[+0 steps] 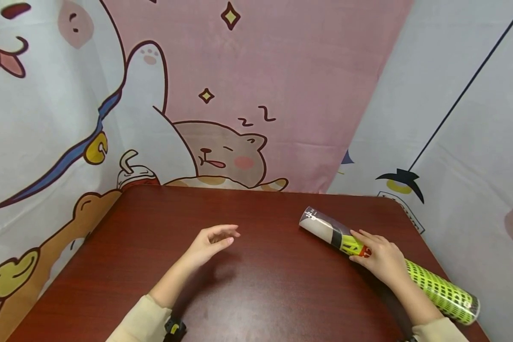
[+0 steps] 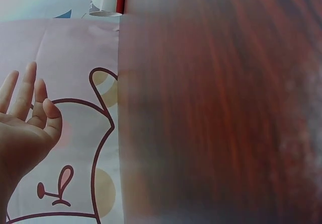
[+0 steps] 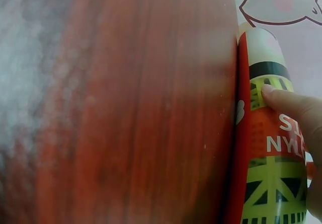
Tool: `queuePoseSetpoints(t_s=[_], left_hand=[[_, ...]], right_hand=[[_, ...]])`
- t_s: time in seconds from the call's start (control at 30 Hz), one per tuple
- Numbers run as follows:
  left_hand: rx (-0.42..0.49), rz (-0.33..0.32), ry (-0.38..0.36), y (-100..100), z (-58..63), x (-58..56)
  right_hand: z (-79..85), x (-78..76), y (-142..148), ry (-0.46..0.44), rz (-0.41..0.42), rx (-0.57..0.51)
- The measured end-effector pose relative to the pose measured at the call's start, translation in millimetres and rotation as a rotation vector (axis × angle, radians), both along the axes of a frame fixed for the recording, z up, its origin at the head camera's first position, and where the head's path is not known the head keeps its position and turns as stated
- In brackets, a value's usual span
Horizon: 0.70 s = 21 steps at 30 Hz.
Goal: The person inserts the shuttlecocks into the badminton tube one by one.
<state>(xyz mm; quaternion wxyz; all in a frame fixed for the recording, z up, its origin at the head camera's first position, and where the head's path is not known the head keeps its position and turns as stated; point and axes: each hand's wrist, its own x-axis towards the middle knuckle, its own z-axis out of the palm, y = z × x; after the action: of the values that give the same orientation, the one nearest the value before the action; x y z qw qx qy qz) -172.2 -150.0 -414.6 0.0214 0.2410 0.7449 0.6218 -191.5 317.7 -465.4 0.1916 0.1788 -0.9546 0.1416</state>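
A long clear tube of yellow-green nylon shuttlecocks (image 1: 436, 287) lies slantwise along the right side of the table, its grey and white end towards the back. My right hand (image 1: 382, 259) grips it from above near the middle, thumb on the near side and fingers over the far side. In the right wrist view the thumb presses on the tube (image 3: 274, 183) just below its black band, beside a red label with white letters. Over the middle of the table hovers my left hand (image 1: 213, 242), fingers loosely bent and holding nothing; the left wrist view shows that hand (image 2: 30, 128) with fingers spread.
The dark red-brown wooden table (image 1: 256, 285) reflects light near its front. Behind it hangs a pink and white cloth (image 1: 316, 85) printed with cartoon animals, running along the left and right sides too. A black device (image 1: 174, 327) is strapped at the left wrist.
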Motion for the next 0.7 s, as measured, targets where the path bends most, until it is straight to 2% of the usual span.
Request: queuePoseSetpoints(t_s=[0.1, 0.33, 0.4, 0.57, 0.63, 0.7], left_hand=[[-0.005, 0.002, 0.0, -1, 0.8, 1.8], [0.016, 0.004, -0.017, -7, -25.0, -9.9], [0.024, 0.006, -0.021, -8, -28.4, -10.6], [0.006, 0.015, -0.055, -5, -11.7, -1.0], [0.001, 0.016, -0.063, -5, -10.6, -0.5], [0.001, 0.018, -0.063, -7, -19.9, -5.3]], right_hand=[[-0.1, 0.2, 0, 0.022, 0.01, 0.003], [0.9, 2.1, -1, 0.052, 0.016, 0.006], [1.4, 2.6, -2, 0.059, 0.02, 0.006], [3.0, 4.3, -3, 0.076, 0.029, 0.004], [3.6, 4.9, -3, 0.075, 0.028, 0.002], [4.4, 5.6, -3, 0.074, 0.029, 0.002]])
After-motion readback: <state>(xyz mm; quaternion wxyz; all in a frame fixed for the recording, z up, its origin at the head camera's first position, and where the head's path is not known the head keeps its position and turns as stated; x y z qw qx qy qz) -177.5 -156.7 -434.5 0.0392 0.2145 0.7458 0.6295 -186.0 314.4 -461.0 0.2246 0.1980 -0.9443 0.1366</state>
